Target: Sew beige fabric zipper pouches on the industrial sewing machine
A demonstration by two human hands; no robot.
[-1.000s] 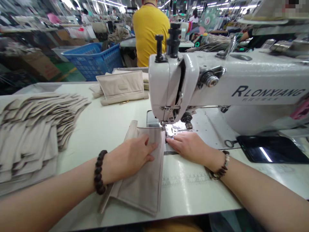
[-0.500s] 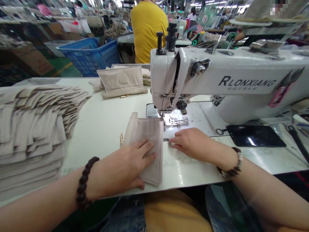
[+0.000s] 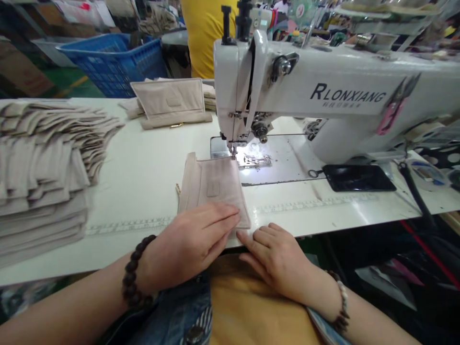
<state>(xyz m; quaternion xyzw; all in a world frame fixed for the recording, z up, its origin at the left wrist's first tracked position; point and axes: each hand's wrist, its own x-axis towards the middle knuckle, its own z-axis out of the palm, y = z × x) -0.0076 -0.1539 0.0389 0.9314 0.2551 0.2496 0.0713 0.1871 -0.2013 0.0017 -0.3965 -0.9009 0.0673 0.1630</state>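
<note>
A beige fabric piece [image 3: 224, 179] with a small stitched label lies flat on the table, its far right corner at the needle area of the white sewing machine [image 3: 305, 79]. A gold zipper pull shows at its left edge. My left hand [image 3: 196, 237] rests on the piece's near part, fingers extended and close to each other. My right hand [image 3: 275, 256] is beside the near right corner at the table's front edge, fingers loosely bent and apart, holding nothing.
Stacked beige pieces [image 3: 43, 177] cover the left side. More pieces [image 3: 170, 103] stand behind. A black phone [image 3: 359, 178] lies on the right, and pink-handled snips [image 3: 395, 108] hang on the machine. Beyond the table are a blue basket [image 3: 118, 64] and a person in yellow [image 3: 206, 38].
The view has tilted down. The fabric piece has turned slightly, and its label now shows. My right hand has moved from near the needle plate to the piece's near corner.
</note>
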